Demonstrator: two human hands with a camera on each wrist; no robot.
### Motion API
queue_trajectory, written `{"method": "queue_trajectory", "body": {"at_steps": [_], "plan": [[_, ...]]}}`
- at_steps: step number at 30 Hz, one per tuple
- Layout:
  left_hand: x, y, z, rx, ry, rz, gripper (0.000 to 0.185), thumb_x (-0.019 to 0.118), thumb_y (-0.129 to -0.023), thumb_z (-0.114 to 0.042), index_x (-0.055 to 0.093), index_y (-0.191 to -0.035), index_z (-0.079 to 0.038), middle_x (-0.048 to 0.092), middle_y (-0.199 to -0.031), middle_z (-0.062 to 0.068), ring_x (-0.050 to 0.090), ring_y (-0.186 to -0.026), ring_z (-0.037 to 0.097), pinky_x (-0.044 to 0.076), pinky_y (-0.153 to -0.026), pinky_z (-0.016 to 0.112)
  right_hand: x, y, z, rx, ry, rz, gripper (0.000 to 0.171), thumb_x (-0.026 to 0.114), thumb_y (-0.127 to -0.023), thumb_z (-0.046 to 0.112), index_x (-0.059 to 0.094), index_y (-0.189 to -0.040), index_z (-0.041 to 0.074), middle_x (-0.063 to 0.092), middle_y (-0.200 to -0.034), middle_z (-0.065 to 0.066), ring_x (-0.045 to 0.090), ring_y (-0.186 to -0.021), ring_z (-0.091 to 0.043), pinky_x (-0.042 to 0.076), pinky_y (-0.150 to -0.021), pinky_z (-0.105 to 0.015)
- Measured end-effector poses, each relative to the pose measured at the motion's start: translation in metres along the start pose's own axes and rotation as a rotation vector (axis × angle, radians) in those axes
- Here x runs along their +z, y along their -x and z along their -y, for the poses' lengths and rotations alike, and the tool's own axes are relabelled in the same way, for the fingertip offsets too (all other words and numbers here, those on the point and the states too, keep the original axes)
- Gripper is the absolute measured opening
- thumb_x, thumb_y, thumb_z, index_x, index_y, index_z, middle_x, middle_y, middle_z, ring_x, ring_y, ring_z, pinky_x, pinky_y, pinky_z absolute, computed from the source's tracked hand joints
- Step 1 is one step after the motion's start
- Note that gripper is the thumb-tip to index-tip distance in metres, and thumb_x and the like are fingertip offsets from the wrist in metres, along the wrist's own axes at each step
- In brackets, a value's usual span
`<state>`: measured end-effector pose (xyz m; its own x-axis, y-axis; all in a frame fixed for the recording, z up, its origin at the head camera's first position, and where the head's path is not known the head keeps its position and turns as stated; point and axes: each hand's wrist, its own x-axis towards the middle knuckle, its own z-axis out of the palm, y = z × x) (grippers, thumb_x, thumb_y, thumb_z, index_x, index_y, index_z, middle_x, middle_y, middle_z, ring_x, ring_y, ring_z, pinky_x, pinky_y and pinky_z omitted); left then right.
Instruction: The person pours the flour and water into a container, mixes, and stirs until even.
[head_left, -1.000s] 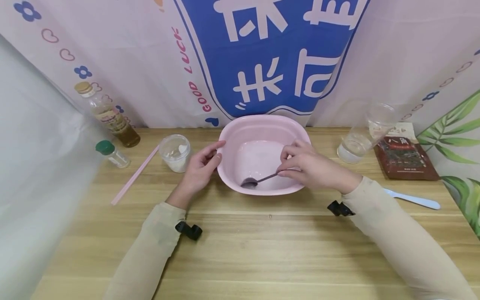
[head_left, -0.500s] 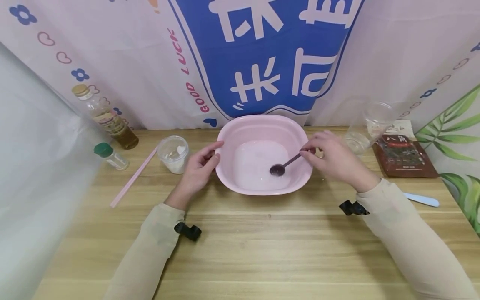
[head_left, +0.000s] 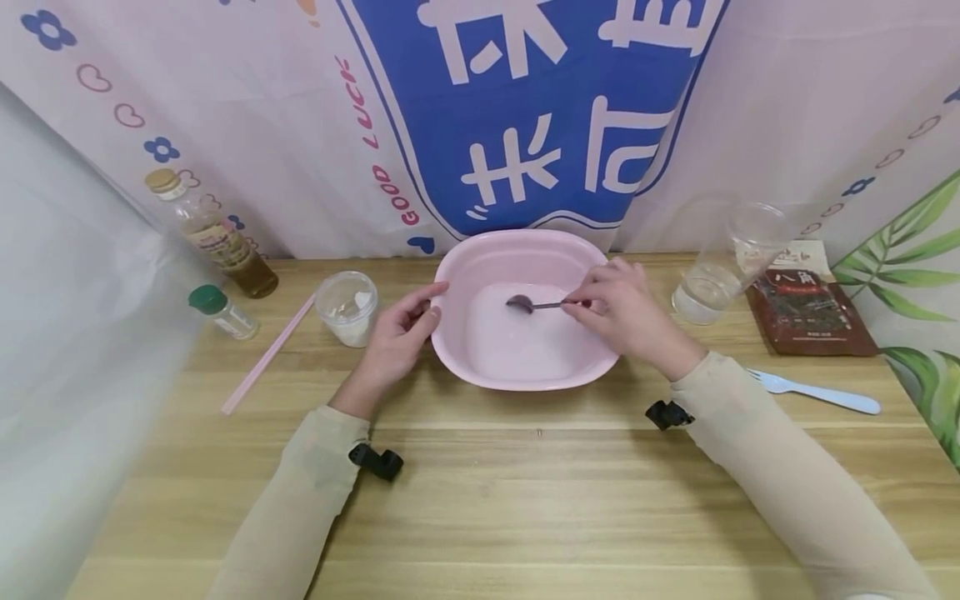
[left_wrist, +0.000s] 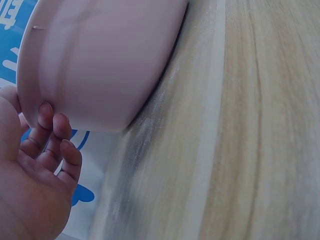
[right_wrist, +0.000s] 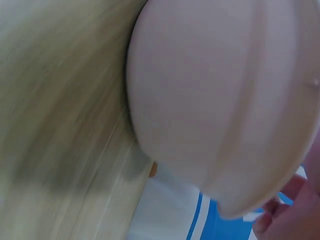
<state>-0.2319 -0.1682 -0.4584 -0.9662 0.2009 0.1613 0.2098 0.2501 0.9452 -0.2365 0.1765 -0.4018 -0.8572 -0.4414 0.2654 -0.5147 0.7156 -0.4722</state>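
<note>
A pink plastic basin (head_left: 525, 250) sits on the wooden surface (head_left: 480, 483) in front of the printed curtain, with a shallow pool of pale liquid in its bottom. The right hand (head_left: 626, 321) pinches the handle end of a small metal spoon (head_left: 534, 305) between thumb and fingertips, the bowl of the spoon down in the liquid near the far middle of the basin. The left hand (head_left: 393, 337) rests against the basin's left wall, thumb on the rim and fingers (left_wrist: 55, 135) curled loosely round the outside, so its grip is on the basin. The basin looks light, thin-walled and smooth, likely to slide on the wood and to slosh if jerked; the rolled rim or the side wall seems the best place to steady it. The spoon looks stiff and slim, probably slick when wet, so a pinch well up the handle suits it. A lidded cup (head_left: 347, 307) stands just left of the left hand
</note>
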Motion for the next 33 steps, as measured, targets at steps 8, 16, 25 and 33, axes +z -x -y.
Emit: {"method": "queue_trajectory", "body": {"at_steps": [8, 16, 25, 33], "plan": [[0.000, 0.000, 0.000, 0.001, 0.004, 0.002, 0.042, 0.056, -0.110, -0.009, 0.060, -0.151, -0.003, 0.063, -0.102, 0.016, 0.060, -0.080, 0.008, 0.056, -0.073, 0.026, -0.007, 0.004, 0.005, -0.042, -0.057, 0.110, 0.009, 0.079, -0.098, 0.014, 0.086, -0.101, 0.009, 0.073, -0.097, -0.005, 0.052, -0.110, -0.029, 0.033, -0.103, -0.052], [0.000, 0.000, 0.000, -0.005, 0.002, -0.003, 0.042, 0.057, -0.110, -0.011, 0.061, -0.151, -0.004, 0.062, -0.101, 0.013, 0.059, -0.079, 0.008, 0.055, -0.072, 0.026, -0.026, 0.017, -0.004, 0.007, 0.073, -0.009, 0.010, 0.078, -0.097, 0.012, 0.085, -0.101, 0.006, 0.077, -0.103, -0.014, 0.053, -0.101, -0.033, 0.035, -0.092, -0.050], [0.002, -0.001, -0.001, -0.009, -0.002, -0.004, 0.042, 0.058, -0.110, -0.011, 0.062, -0.151, -0.004, 0.061, -0.099, 0.010, 0.058, -0.079, 0.013, 0.054, -0.070, 0.026, -0.011, 0.006, -0.005, 0.043, 0.120, -0.079, 0.011, 0.081, -0.096, 0.014, 0.087, -0.101, 0.006, 0.076, -0.097, -0.014, 0.052, -0.096, -0.034, 0.033, -0.089, -0.051], [0.001, 0.000, 0.000, -0.001, 0.007, -0.005, 0.042, 0.057, -0.110, -0.009, 0.061, -0.151, -0.003, 0.062, -0.099, 0.011, 0.059, -0.078, 0.011, 0.056, -0.070, 0.027, -0.002, 0.001, 0.005, -0.019, 0.022, 0.056, 0.009, 0.083, -0.095, 0.016, 0.088, -0.101, 0.011, 0.072, -0.095, -0.007, 0.049, -0.103, -0.030, 0.031, -0.093, -0.047]]}}
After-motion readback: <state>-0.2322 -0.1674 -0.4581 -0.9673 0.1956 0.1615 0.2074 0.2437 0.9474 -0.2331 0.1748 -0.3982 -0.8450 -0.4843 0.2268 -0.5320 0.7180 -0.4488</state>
